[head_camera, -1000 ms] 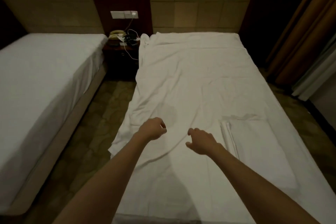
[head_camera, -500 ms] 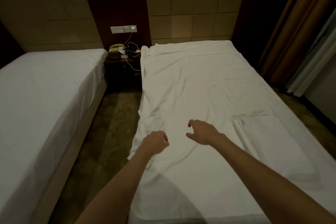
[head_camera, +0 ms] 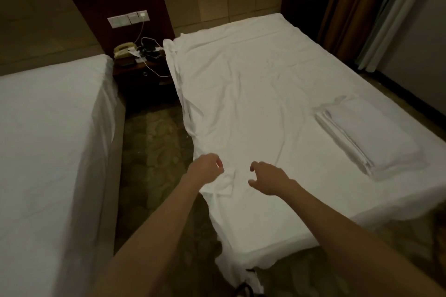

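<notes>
Head view — your left hand (head_camera: 205, 171) curls its fingers at the bunched edge of the sheet (head_camera: 253, 103), grip unclear; your right hand (head_camera: 268, 177) hovers just beside, fingers loosely apart.

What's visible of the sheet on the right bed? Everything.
The sheet is thin white cloth, creased all over, spread loosely across the right bed. Its left edge hangs down the side toward the floor, and at the foot it drapes unevenly. Near that left edge it bunches under the left hand, whose fingers seem to pinch it. The right hand hovers over it, fingers loosely curled; contact is unclear. A folded stack of white linen lies on its right part.
</notes>
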Motion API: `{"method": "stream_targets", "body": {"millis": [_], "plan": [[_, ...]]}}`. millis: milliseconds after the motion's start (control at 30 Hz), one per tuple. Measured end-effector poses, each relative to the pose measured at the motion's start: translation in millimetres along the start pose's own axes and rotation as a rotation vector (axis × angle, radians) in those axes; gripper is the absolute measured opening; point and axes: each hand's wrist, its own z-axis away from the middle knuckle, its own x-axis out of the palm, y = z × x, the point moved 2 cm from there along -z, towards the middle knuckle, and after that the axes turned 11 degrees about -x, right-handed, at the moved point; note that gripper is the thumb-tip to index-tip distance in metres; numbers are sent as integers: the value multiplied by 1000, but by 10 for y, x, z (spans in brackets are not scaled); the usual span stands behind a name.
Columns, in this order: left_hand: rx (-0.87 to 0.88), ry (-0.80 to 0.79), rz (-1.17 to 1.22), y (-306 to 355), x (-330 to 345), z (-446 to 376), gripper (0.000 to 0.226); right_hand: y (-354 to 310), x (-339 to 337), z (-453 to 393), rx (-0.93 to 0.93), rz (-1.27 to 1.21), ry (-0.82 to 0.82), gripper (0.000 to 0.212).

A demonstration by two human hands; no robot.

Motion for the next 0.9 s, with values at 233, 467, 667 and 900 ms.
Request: {"method": "stream_targets", "body": {"millis": [233,467,667,900], "plan": [[49,-19,-39,-109,-71,-111,19,33,480,-21,109,-96,-70,47],[91,-182,-188,-516,201,-576,22,-49,865,-220,276,-232,-50,46],[238,-306,-369,-841,370,-1300,26,-264,1418,-746,548,-424,9,47],[411,-381,-506,-1047,734,-1881,28,-617,2034,-1452,657,-546,36,44]]}}
